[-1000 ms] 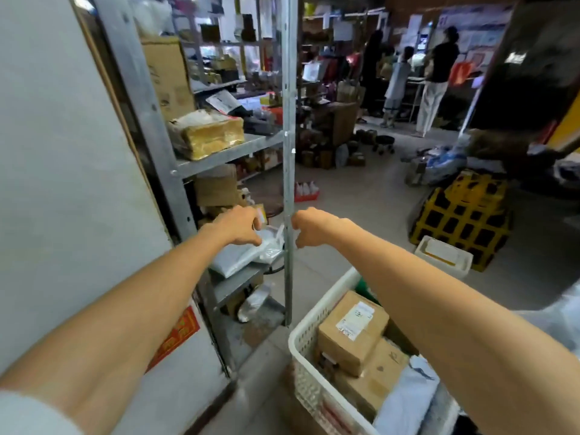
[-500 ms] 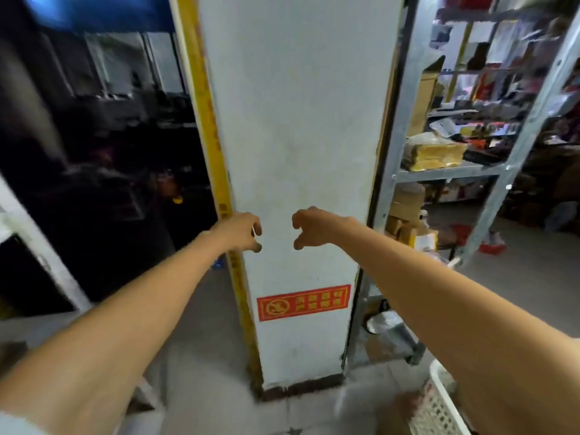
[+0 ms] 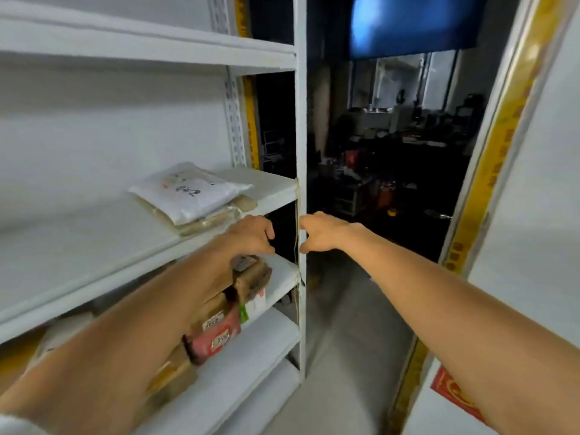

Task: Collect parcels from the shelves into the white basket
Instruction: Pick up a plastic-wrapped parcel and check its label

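Parcels (image 3: 191, 193) lay uncollected on the white shelves (image 3: 78, 246), a soft white one on the middle shelf and cartons (image 3: 216, 328) below. The left hand (image 3: 251, 237) and right hand (image 3: 323, 233) hovered near the shelf edge, each grip loosely curled on nothing. With the white basket out of view, most of this rack seemingly remained to be collected.
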A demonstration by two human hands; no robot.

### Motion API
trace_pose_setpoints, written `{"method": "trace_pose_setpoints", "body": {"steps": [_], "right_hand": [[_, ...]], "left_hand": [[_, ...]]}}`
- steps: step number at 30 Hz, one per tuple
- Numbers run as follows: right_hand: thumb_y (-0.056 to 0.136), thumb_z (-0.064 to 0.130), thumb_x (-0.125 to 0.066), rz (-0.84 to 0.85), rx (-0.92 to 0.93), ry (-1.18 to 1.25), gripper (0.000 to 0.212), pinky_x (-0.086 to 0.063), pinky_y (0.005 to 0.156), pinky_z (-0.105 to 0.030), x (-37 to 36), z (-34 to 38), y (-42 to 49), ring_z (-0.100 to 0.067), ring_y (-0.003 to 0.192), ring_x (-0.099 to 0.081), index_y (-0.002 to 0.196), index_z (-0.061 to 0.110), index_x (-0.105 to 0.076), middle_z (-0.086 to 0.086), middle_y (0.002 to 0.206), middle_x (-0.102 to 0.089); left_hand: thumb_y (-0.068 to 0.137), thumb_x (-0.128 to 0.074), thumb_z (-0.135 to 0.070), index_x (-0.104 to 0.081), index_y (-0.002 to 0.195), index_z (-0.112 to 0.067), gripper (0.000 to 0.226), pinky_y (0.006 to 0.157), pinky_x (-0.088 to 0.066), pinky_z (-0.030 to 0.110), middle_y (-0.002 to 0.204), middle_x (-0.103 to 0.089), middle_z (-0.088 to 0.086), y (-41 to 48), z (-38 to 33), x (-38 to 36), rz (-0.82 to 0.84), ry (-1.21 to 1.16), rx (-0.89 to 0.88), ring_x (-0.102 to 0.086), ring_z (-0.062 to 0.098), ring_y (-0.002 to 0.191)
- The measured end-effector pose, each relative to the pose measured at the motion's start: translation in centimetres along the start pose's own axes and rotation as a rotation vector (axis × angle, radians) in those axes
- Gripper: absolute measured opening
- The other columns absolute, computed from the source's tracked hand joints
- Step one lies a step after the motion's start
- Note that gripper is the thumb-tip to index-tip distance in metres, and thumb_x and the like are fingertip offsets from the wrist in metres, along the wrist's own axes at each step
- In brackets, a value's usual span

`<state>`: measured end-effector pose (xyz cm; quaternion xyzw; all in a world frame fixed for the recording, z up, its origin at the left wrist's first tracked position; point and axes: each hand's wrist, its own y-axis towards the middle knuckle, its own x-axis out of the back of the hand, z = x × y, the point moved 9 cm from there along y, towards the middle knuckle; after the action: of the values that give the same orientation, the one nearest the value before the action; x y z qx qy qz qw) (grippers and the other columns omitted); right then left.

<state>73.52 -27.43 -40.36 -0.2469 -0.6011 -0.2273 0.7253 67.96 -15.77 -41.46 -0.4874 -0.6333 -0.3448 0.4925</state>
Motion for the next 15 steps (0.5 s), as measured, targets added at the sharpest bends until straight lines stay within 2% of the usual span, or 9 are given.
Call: {"method": "trace_pose_setpoints", "body": {"steps": [2, 4, 7, 9, 11, 15], "right_hand": [[0.085, 0.028, -0.069, 0.02, 0.129, -0.016, 0.039, -0.05, 0.08, -0.036, -0.2, 4.1, 2.0, -0.028, 0.1, -0.056, 0.115, 0.01, -0.051, -0.009, 0.113, -0.053], [0.085, 0.029, -0.068, 0.027, 0.249, -0.021, 0.037, -0.052, 0.083, -0.038, -0.7, 8.0, 3.3, -0.029, 0.099, -0.058, 0.113, 0.011, -0.052, -0.01, 0.113, -0.056], [0.087, 0.034, -0.067, 0.028, 0.388, -0.002, 0.05, -0.05, 0.091, -0.043, -1.4, 12.7, 3.9, -0.03, 0.106, -0.057, 0.127, 0.01, -0.05, -0.011, 0.12, -0.056], [0.084, 0.036, -0.069, 0.024, 0.464, -0.003, 0.051, -0.05, 0.091, -0.041, -1.9, 14.7, 4.0, -0.026, 0.105, -0.058, 0.126, 0.014, -0.051, -0.007, 0.121, -0.058], [0.082, 0.039, -0.071, 0.03, 0.5, -0.026, 0.051, -0.051, 0.09, -0.041, -1.7, 15.3, 4.1, -0.024, 0.103, -0.058, 0.123, 0.015, -0.053, -0.004, 0.121, -0.058], [0.081, 0.039, -0.07, -0.005, 0.476, -0.057, 0.058, -0.05, 0.089, -0.038, 1.8, 13.4, 5.8, -0.025, 0.107, -0.056, 0.128, 0.013, -0.049, -0.005, 0.125, -0.054]], "left_hand": [[0.077, -0.076, -0.027, -0.063, 0.109, -0.018, 0.036, 0.083, -0.05, 0.031, 0.107, -0.062, 0.0, -2.2, 3.5, 1.0, -0.035, -0.006, 0.109, -0.059, 0.02, 0.1], [0.078, -0.074, -0.029, -0.064, 0.111, -0.015, 0.037, 0.088, -0.049, 0.033, 0.113, -0.063, 0.003, -4.9, 6.3, 1.7, -0.069, 0.036, 0.21, -0.059, 0.023, 0.107], [0.074, -0.077, -0.034, -0.063, 0.102, -0.025, 0.032, 0.084, -0.048, 0.033, 0.113, -0.063, 0.002, -8.8, 10.1, 2.6, -0.144, 0.041, 0.381, -0.059, 0.023, 0.103], [0.072, -0.078, -0.036, -0.063, 0.098, -0.03, 0.031, 0.079, -0.048, 0.031, 0.11, -0.064, 0.0, -11.0, 11.6, 3.2, -0.178, 0.059, 0.454, -0.061, 0.02, 0.097], [0.075, -0.076, -0.036, -0.064, 0.104, -0.028, 0.033, 0.076, -0.047, 0.03, 0.109, -0.064, -0.002, -12.4, 12.2, 4.1, -0.182, 0.092, 0.504, -0.06, 0.019, 0.096], [0.08, -0.073, -0.037, -0.061, 0.114, -0.026, 0.038, 0.082, -0.048, 0.03, 0.115, -0.063, -0.003, -12.3, 12.3, 7.4, -0.226, 0.149, 0.558, -0.06, 0.019, 0.1]]}}
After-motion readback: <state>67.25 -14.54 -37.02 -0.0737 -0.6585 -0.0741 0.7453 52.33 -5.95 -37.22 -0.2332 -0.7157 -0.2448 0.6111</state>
